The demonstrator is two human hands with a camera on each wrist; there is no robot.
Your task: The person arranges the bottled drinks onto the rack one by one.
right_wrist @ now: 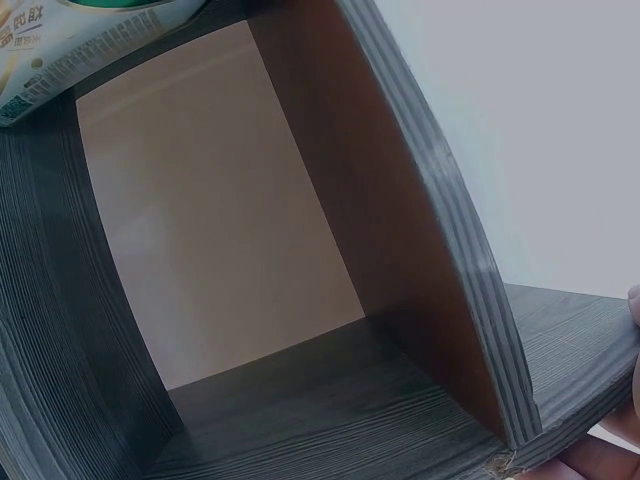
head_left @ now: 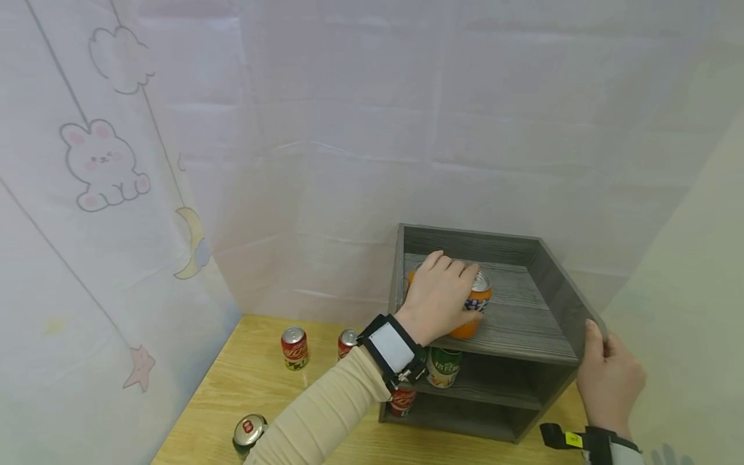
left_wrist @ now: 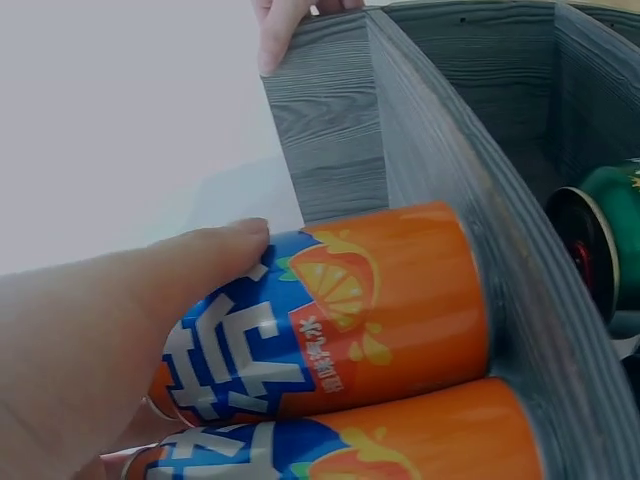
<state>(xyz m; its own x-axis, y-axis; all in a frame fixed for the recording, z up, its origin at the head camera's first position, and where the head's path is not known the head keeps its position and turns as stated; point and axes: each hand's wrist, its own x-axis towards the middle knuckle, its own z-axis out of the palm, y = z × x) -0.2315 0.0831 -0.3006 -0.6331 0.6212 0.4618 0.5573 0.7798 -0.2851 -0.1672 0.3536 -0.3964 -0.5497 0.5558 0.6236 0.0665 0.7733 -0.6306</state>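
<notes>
My left hand (head_left: 438,294) grips an orange soda can (left_wrist: 400,310) from above, thumb along one side. This can stands at the front edge of the top tier of a grey wooden shelf (head_left: 540,316). A second orange can (left_wrist: 440,440) is right beside it, mostly hidden behind the hand in the head view. At the shelf's right side, my right hand (head_left: 613,374) holds the front edge of the side panel, with the thumb on top. Below, a green and white can (head_left: 444,371) stands on the middle tier, and a red can (head_left: 401,402) on the bottom one.
Two red cans (head_left: 294,349) stand on the wooden table (head_left: 197,413) left of the shelf, one partly behind my left wrist. Nearer stands a dark can with a pale top (head_left: 248,431), overlapped by my sleeve. A printed wall sheet (head_left: 325,194) hangs behind.
</notes>
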